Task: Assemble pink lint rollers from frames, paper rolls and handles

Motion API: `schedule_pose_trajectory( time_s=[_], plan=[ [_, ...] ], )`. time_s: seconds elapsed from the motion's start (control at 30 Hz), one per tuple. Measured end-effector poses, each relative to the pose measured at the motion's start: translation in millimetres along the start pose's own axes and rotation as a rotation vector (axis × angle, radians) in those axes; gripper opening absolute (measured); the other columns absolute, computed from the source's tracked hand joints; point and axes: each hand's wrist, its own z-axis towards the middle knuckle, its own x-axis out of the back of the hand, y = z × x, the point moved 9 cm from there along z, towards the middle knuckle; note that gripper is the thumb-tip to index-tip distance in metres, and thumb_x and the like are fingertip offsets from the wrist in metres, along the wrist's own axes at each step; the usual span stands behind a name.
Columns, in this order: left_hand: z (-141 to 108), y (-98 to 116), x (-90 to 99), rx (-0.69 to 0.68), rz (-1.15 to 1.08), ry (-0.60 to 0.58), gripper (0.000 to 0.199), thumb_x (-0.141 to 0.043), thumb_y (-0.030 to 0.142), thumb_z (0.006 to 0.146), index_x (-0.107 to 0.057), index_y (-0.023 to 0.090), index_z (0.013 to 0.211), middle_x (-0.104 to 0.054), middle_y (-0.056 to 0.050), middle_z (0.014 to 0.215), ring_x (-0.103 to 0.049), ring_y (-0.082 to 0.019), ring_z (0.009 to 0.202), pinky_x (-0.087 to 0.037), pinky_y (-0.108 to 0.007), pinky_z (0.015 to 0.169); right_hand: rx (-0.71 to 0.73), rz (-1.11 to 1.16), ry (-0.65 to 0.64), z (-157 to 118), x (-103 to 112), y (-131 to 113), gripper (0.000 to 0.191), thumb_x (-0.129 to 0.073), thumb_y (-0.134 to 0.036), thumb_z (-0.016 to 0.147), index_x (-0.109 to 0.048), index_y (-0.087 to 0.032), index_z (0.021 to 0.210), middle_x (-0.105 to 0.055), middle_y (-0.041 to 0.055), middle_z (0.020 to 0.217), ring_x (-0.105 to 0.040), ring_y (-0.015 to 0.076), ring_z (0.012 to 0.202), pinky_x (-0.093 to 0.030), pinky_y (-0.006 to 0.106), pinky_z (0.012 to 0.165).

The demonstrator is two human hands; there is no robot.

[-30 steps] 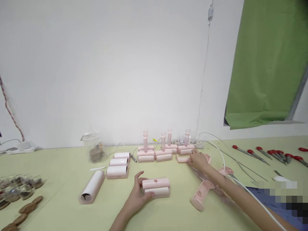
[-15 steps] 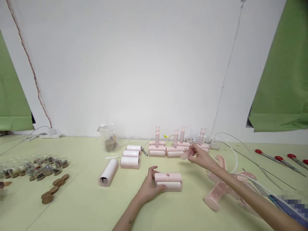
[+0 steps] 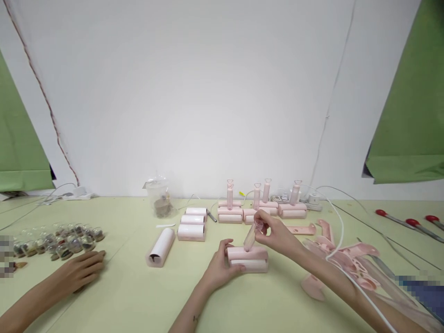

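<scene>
My left hand [image 3: 224, 264] is closed around the left end of a pink lint roller head [image 3: 248, 253], which lies on the table with its white roll towards me. Between the thumb and fingers of my right hand [image 3: 274, 231] is a translucent pink handle [image 3: 249, 240]. It tilts, its lower end at the top of the roller head where the hole was visible; whether it sits inside cannot be told. Behind stand several pink rollers [image 3: 230, 215] with upright handles ending in heart-shaped loops. Loose pink parts [image 3: 350, 259] lie right of my right forearm.
White-topped rollers [image 3: 192, 231] lie left of centre, one [image 3: 161, 247] turned lengthwise. Another person's hand [image 3: 83, 270] covers wooden discs beside small glass domes [image 3: 74, 243]. A plastic container [image 3: 161, 199] stands behind. A white cable [image 3: 342, 231] crosses my right forearm; red-tipped tools [image 3: 412, 223] lie far right.
My right hand has moved left and down, bringing the handle to the roller head in my left hand. Another person's hand has come in over the wooden discs at left.
</scene>
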Motion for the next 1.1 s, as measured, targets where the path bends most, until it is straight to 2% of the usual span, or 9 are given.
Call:
schedule_pose_trajectory(
  time_s=[0.1, 0.3, 0.37, 0.5, 0.67, 0.8, 0.97, 1.1],
  plan=[
    [0, 1, -0.2, 0.002, -0.003, -0.007, 0.061, -0.064, 0.026, 0.065, -0.029, 0.02, 0.115, -0.051, -0.005, 0.103, -0.051, -0.019, 0.09, -0.038, -0.029, 0.081, 0.005, -0.032, 0.003, 0, 0, -4, 0.018, -0.042, -0.013, 0.058, -0.032, -0.022, 0.07, -0.037, -0.0057, 0.061, -0.038, 0.0106, 0.054, -0.032, 0.021, 0.05],
    [-2, 5, 0.3, 0.03, -0.007, -0.001, 0.061, -0.064, 0.024, 0.064, -0.03, 0.019, 0.114, -0.051, -0.005, 0.103, -0.051, -0.019, 0.09, -0.038, -0.028, 0.081, 0.103, -0.163, -0.134, 7, -15, -18, 0.025, -0.045, -0.013, 0.06, -0.044, -0.021, 0.083, -0.049, -0.0019, 0.069, -0.045, 0.0133, 0.061, -0.034, 0.022, 0.053],
    [-2, 5, 1.1, 0.044, -0.011, 0.01, 0.059, -0.064, 0.025, 0.064, -0.032, 0.019, 0.114, -0.053, -0.004, 0.099, -0.052, -0.019, 0.089, -0.039, -0.028, 0.08, 0.116, -0.178, -0.173, 11, -15, -19, 0.023, -0.044, -0.012, 0.06, -0.045, -0.021, 0.081, -0.05, -0.002, 0.066, -0.046, 0.0132, 0.06, -0.033, 0.022, 0.052],
    [-3, 6, 2.9, 0.06, 0.003, 0.032, 0.057, -0.064, 0.027, 0.063, -0.036, 0.018, 0.111, -0.055, -0.004, 0.092, -0.052, -0.02, 0.086, -0.04, -0.029, 0.077, 0.14, -0.124, -0.328, 14, -14, -19, 0.02, -0.045, -0.01, 0.058, -0.046, -0.021, 0.075, -0.053, -0.0038, 0.066, -0.049, 0.0116, 0.059, -0.034, 0.019, 0.05],
    [-3, 7, 5.1, 0.051, 0.049, 0.038, 0.045, -0.065, 0.028, 0.062, -0.045, 0.019, 0.101, -0.057, -0.003, 0.093, -0.052, -0.02, 0.086, -0.04, -0.028, 0.074, 0.137, -0.095, -0.499, 19, -18, -20, 0.022, -0.045, -0.011, 0.058, -0.051, -0.022, 0.076, -0.054, -0.0033, 0.066, -0.05, 0.0118, 0.059, -0.034, 0.019, 0.048],
    [-4, 8, 8.5, 0.034, 0.139, 0.062, 0.042, -0.067, 0.029, 0.058, -0.049, 0.019, 0.095, -0.057, -0.001, 0.089, -0.052, -0.019, 0.082, -0.04, -0.026, 0.072, 0.108, -0.112, -0.531, 24, -27, -22, 0.021, -0.047, -0.012, 0.057, -0.053, -0.021, 0.075, -0.052, -0.0045, 0.057, -0.047, 0.0103, 0.051, -0.028, 0.017, 0.041],
    [-5, 9, 10.7, 0.031, 0.221, 0.069, 0.041, -0.067, 0.027, 0.055, -0.049, 0.018, 0.091, -0.058, 0.001, 0.086, -0.052, -0.016, 0.078, -0.04, -0.023, 0.068, 0.067, -0.137, -0.559, 24, -33, -25, 0.02, -0.051, -0.012, 0.053, -0.052, -0.019, 0.071, -0.046, -0.0062, 0.054, -0.043, 0.0082, 0.049, -0.025, 0.016, 0.039],
    [-6, 13, 8.7, 0.032, 0.274, 0.095, 0.036, -0.064, 0.029, 0.058, -0.046, 0.019, 0.088, -0.058, 0.001, 0.083, -0.052, -0.015, 0.075, -0.039, -0.022, 0.063, 0.058, -0.164, -0.52, 19, -30, -31, 0.019, -0.052, -0.014, 0.054, -0.053, -0.019, 0.072, -0.05, -0.0044, 0.058, -0.044, 0.0086, 0.051, -0.025, 0.016, 0.039]
  ],
)
